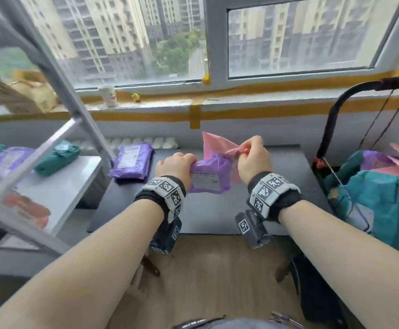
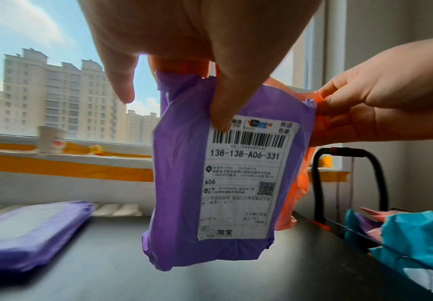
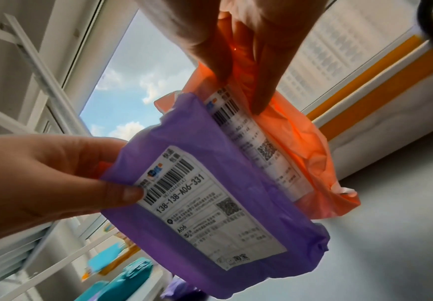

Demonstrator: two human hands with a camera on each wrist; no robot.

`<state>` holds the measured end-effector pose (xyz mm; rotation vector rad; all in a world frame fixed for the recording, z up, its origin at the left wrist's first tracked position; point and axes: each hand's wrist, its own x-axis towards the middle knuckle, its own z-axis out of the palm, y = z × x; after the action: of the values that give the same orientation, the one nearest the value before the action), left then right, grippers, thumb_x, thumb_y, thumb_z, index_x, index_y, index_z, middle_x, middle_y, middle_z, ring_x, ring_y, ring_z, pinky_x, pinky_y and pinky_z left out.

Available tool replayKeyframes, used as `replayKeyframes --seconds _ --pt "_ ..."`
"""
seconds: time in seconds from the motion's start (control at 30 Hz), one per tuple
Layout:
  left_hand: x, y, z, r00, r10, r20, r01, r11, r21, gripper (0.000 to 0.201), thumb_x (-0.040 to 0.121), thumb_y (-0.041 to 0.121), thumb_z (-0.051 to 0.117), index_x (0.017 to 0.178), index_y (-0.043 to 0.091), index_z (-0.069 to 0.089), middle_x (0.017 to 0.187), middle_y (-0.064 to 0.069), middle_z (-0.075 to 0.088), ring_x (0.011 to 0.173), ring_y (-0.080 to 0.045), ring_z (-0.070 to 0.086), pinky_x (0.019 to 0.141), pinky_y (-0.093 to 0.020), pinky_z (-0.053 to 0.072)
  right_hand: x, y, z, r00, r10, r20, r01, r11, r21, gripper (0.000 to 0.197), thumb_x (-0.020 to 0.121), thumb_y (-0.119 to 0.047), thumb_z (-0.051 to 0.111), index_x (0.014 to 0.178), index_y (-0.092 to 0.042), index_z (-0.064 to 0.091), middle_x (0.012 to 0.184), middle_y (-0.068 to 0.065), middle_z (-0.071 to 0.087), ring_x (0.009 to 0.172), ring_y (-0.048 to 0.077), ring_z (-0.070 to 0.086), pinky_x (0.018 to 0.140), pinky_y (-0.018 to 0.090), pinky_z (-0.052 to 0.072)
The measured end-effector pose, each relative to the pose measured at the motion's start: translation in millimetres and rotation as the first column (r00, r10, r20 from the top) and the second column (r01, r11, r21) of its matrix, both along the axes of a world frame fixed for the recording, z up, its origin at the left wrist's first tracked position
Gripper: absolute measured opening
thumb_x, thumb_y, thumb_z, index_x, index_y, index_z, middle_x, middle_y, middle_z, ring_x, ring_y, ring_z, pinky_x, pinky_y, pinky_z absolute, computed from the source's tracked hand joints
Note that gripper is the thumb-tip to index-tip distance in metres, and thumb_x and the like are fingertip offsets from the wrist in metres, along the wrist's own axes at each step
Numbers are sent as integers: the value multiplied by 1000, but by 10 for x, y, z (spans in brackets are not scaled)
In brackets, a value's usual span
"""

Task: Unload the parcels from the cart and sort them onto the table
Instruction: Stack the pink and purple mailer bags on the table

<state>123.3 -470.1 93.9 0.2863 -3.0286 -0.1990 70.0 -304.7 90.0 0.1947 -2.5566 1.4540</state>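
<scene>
Several parcels (image 1: 369, 186) (teal, pink) fill cart (image 1: 331, 129).

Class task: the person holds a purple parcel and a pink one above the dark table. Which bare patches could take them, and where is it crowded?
The dark table is bare below both hands and rightward to the cart. Its back-left corner holds a purple parcel. The white shelf has a bare front strip; teal and purple parcels fill its back. The cart is heaped.

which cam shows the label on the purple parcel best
The left wrist view: the label on the purple parcel faces the camera upright and sharp. In the right wrist view it is readable but tilted. In the head view it is small and blurred.
</scene>
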Motion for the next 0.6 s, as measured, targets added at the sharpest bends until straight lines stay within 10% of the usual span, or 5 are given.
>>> replayKeyframes --seconds 0.3,0.6 --pt "398 -1404 -42 973 231 7 -229 970 -78 39 85 16 51 122 29 54 120 -3 57 113 -29 52 91 -39 43 77 -1471 -112 983 174 65 -174 985 -7 18 88 0 42 102 -3 52 99 16 64 95 34 57 77 31 38" --pt "-278 -2349 -28 924 382 34 -377 921 -99 44 85 13 47 127 28 50 127 -6 52 120 -31 45 97 -39 38 -794 -2433 -198 967 237 90 -235 972 -29 21 90 0 38 108 -1 50 97 14 60 97 34 57 78 31 38"
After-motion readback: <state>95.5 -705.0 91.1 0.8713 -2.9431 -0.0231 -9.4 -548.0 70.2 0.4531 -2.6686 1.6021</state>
